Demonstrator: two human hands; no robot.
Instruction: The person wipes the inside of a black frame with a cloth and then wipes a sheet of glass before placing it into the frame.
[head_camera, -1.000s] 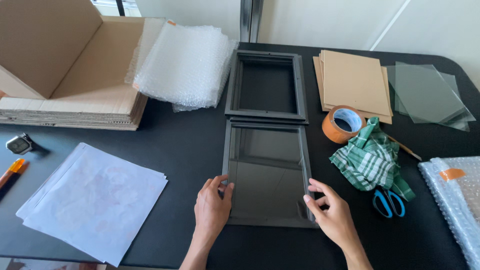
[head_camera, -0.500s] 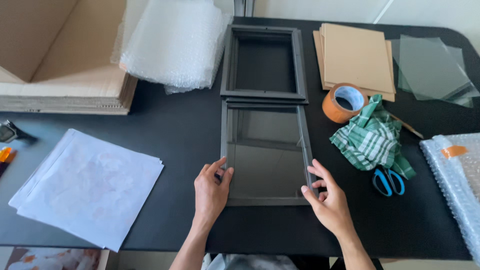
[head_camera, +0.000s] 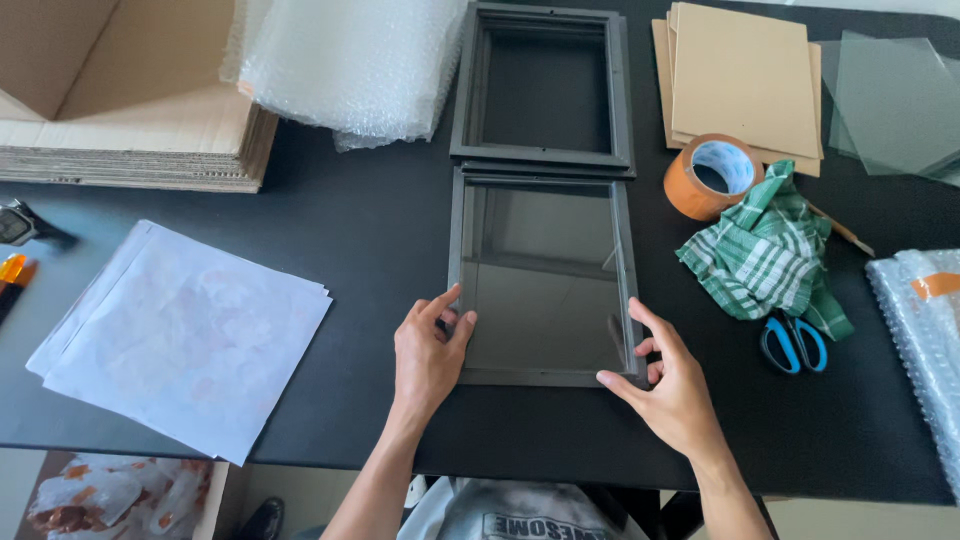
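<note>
A dark grey picture frame (head_camera: 545, 190) with a reflective glass pane lies flat on the black table (head_camera: 370, 220) in front of me. My left hand (head_camera: 428, 355) touches its lower left edge, fingers bent on the rim. My right hand (head_camera: 668, 385) holds the lower right corner, thumb under the bottom edge and fingers on the side. A stack of empty dark frames (head_camera: 543, 88) sits just beyond it, touching its far edge.
Several white paper sheets (head_camera: 185, 335) lie left. Bubble wrap (head_camera: 345, 60) and flat cardboard (head_camera: 130, 110) are at back left. Brown boards (head_camera: 742, 75), glass panes (head_camera: 895, 100), an orange tape roll (head_camera: 712, 175), a green checked cloth (head_camera: 765, 250), blue scissors (head_camera: 793, 343) and more bubble wrap (head_camera: 925, 330) are right.
The view has shifted so the table sits higher in the picture. Both hands stay on the frame's lower corners; the right hand has slid slightly down toward the bottom corner.
</note>
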